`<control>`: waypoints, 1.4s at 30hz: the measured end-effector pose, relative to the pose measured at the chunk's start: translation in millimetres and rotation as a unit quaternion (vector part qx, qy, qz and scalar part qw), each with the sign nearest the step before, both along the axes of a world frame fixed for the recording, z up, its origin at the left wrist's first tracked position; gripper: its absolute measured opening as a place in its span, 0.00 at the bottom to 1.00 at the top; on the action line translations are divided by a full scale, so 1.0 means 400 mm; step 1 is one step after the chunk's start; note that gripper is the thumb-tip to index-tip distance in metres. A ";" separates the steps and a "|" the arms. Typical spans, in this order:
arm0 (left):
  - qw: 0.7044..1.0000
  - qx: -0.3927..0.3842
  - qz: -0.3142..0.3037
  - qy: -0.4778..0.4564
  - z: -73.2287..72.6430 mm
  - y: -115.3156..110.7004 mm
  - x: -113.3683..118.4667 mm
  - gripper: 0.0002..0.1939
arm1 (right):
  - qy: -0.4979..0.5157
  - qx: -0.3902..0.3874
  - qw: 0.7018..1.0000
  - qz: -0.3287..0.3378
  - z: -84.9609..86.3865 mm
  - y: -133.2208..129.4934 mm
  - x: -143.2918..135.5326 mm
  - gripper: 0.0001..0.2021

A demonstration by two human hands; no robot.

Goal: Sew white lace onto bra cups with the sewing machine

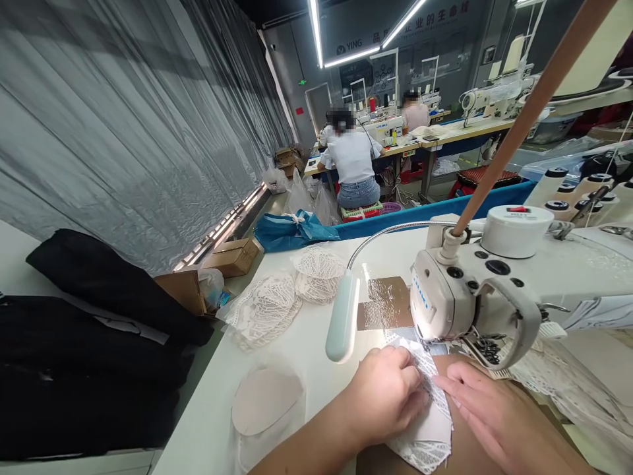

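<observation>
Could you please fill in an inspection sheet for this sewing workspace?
Surface: white table, with a brown panel beside the machine head.
Work items: white lace piece at the sewing machine; needle contact cannot be seen.
Clutter: lace bundles and a beige pad on the table's left side.
Hands: left hand, fingers curled, holds the lace piece; right hand touches its edge.
Cables: some cables below the far bench.
Surroundings: grey curtain, cardboard box, thread cones, and people at the far bench.
</observation>
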State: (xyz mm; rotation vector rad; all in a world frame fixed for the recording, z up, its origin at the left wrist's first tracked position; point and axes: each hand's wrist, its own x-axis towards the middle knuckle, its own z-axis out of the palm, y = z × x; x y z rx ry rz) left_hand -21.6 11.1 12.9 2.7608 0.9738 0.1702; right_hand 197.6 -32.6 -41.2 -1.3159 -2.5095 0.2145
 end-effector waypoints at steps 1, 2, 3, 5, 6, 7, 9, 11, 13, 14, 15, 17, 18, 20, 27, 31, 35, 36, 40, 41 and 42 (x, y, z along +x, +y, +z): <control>1.000 -0.001 -0.003 0.003 0.001 0.001 -0.001 0.10 | -0.003 0.002 1.000 0.001 -0.004 -0.002 0.001 0.22; 1.000 -0.003 -0.009 0.002 0.001 0.002 -0.002 0.10 | -0.004 0.005 1.000 -0.002 -0.009 -0.004 0.003 0.22; 1.000 -0.005 -0.015 -0.002 0.001 0.004 -0.003 0.11 | -0.003 0.006 1.000 -0.006 -0.012 -0.005 0.004 0.22; 1.000 -0.004 -0.028 -0.010 0.001 0.006 -0.007 0.14 | 0.002 0.004 1.000 -0.019 -0.013 -0.006 0.003 0.22; 0.999 0.000 -0.033 -0.012 0.000 0.007 -0.008 0.16 | 0.004 0.003 1.000 -0.023 -0.011 -0.006 0.001 0.22; 0.999 0.005 -0.038 -0.011 -0.002 0.007 -0.009 0.17 | 0.006 0.002 1.000 -0.026 -0.008 -0.005 -0.001 0.22; 0.999 0.016 -0.044 -0.003 -0.005 0.006 -0.011 0.20 | 0.004 0.007 0.999 -0.038 -0.003 -0.002 -0.007 0.21; 0.999 0.018 -0.048 0.007 -0.008 0.006 -0.011 0.23 | 0.001 0.015 0.999 -0.050 -0.006 0.000 -0.013 0.21; 0.999 0.015 -0.050 0.013 -0.009 0.006 -0.011 0.25 | -0.004 0.015 0.998 -0.057 -0.016 0.001 -0.016 0.21; 0.998 0.013 -0.052 0.015 -0.008 0.007 -0.011 0.25 | -0.006 0.017 0.998 -0.057 -0.023 0.002 -0.017 0.22; 0.998 0.012 -0.054 0.015 -0.008 0.009 -0.011 0.25 | -0.008 0.020 0.998 -0.057 -0.030 0.003 -0.017 0.22; 0.998 0.014 -0.058 0.013 -0.006 0.014 -0.011 0.24 | -0.007 0.030 0.998 -0.061 -0.044 0.004 -0.016 0.23; 0.998 0.016 -0.059 0.011 -0.005 0.016 -0.011 0.24 | -0.006 0.034 0.997 -0.063 -0.049 0.005 -0.016 0.24; 0.998 0.024 -0.060 0.008 -0.005 0.022 -0.010 0.22 | -0.002 0.039 0.997 -0.067 -0.050 0.008 -0.016 0.24; 0.996 0.054 -0.073 0.020 -0.012 0.030 -0.008 0.20 | 0.031 0.082 0.994 -0.063 -0.009 0.018 -0.025 0.26; 0.995 0.056 -0.076 0.020 -0.014 0.033 -0.007 0.19 | 0.026 0.087 0.993 -0.069 -0.006 0.018 -0.026 0.27; 0.995 0.048 -0.082 0.018 -0.018 0.042 -0.006 0.20 | 0.012 0.080 0.994 -0.080 -0.010 0.017 -0.026 0.26; 0.996 0.044 -0.082 0.013 -0.020 0.044 -0.006 0.21 | 0.011 0.078 0.994 -0.080 -0.011 0.016 -0.026 0.26; 0.996 0.037 -0.079 -0.009 -0.026 0.053 -0.006 0.21 | 0.015 0.076 0.993 -0.089 -0.022 0.014 -0.027 0.26; 0.996 0.039 -0.079 -0.011 -0.027 0.055 -0.006 0.21 | 0.017 0.079 0.992 -0.092 -0.027 0.013 -0.027 0.25; 0.996 0.041 -0.080 -0.014 -0.027 0.057 -0.006 0.21 | 0.019 0.084 0.992 -0.095 -0.033 0.012 -0.026 0.25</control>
